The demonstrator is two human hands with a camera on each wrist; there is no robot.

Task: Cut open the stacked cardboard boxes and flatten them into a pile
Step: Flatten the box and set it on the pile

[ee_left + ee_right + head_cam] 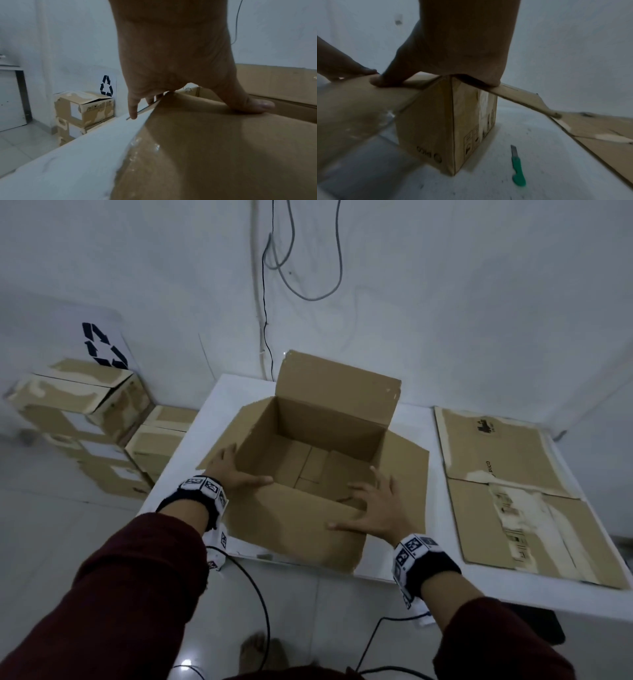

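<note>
Left hand (230, 470) spread flat, fingers straight, pressing the open brown cardboard box (310, 460) at its near-left corner, thumb along the near flap. Right hand (378, 510) likewise flat and wide, fingers splayed over the near-right corner. Box stands at the centre of the white surface (407, 580), all four top flaps open, far flap upright. Green-handled utility knife (518, 167) lies on the surface just right of the box. At 3 o'clock, a pile of flattened brown cardboard (517, 491). At 9 o'clock, on the floor, stacked taped cardboard boxes (82, 419) beneath a black recycling symbol (102, 345).
</note>
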